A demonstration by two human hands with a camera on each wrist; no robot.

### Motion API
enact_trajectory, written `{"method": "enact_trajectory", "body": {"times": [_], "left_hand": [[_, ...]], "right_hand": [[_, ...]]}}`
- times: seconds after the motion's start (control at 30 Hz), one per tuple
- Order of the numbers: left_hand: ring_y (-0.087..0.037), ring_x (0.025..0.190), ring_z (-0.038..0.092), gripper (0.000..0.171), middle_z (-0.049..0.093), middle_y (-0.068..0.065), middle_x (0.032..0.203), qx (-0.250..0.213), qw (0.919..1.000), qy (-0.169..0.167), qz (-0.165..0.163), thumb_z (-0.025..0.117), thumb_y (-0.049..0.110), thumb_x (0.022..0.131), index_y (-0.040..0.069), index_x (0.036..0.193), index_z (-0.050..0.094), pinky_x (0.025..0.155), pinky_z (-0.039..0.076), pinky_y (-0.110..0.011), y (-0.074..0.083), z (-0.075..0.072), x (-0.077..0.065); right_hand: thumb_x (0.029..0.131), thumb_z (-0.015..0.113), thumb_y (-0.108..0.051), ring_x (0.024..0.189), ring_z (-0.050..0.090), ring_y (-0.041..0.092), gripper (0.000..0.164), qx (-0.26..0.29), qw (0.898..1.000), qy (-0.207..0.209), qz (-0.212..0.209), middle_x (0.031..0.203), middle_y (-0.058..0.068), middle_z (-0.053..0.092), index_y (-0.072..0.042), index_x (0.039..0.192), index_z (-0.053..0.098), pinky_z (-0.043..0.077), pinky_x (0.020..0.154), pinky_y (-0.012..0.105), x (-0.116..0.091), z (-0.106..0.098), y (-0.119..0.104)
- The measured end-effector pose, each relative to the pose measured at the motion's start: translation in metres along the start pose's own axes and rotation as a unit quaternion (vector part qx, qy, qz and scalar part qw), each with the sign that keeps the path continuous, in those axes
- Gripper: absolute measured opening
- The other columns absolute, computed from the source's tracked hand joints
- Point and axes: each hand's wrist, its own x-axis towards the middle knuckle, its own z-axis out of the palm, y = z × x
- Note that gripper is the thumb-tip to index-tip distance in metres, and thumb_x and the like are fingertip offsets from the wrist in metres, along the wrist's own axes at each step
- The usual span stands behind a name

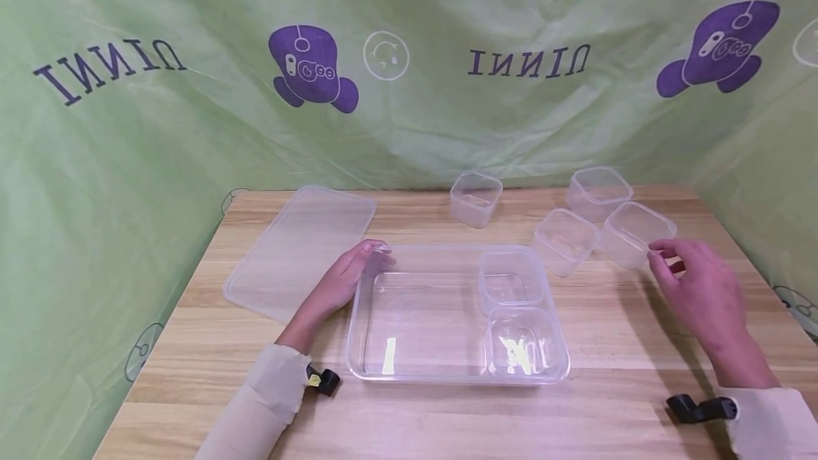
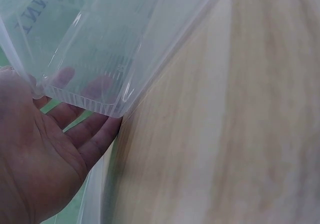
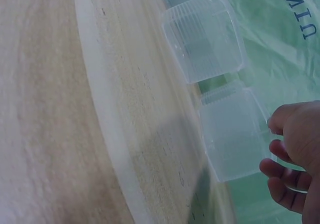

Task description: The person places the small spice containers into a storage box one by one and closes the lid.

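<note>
A large clear plastic box [image 1: 424, 380] stands in the middle of the table. My left hand [image 1: 348, 272] holds its far left corner; in the left wrist view the thumb lies at the rim and the fingers [image 2: 92, 136] pass behind the wall. Inside the box, at its right side, sit two small clear containers, a far one [image 1: 511, 289] and a near one [image 1: 520, 346]. My right hand [image 1: 699, 293] is at the right edge of another small clear container [image 1: 629, 240], fingers loosely bent. In the right wrist view its fingertips are by that container's rim [image 3: 262, 114]; contact is unclear.
A flat translucent lid [image 1: 294, 254] lies left of the box. More small containers stand beyond it: one at the back [image 1: 474, 204], one near the box's far right corner [image 1: 565, 243], one at the back right [image 1: 597, 194]. A green printed curtain [image 1: 409, 126] surrounds the wooden table [image 1: 447, 424].
</note>
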Motion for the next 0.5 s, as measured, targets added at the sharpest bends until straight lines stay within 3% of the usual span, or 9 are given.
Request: {"method": "enact_trajectory", "body": {"times": [0.5], "left_hand": [[-0.038, 0.119, 0.064, 0.047, 0.07, -0.023, 0.12, -0.007, 1.0, -0.004, 0.001, 0.022, 0.023, 0.116, -0.004, 0.137, 0.054, 0.112, 0.038, -0.054, 0.0005, 0.0001, -0.0004]], "right_hand": [[0.1, 0.063, -0.012, 0.09, 0.064, 0.045, 0.02, -0.02, 1.0, -0.009, 0.016, 0.107, 0.026, 0.061, 0.0, 0.114, 0.07, 0.043, 0.059, 0.046, 0.0009, -0.0014, -0.0028]]}}
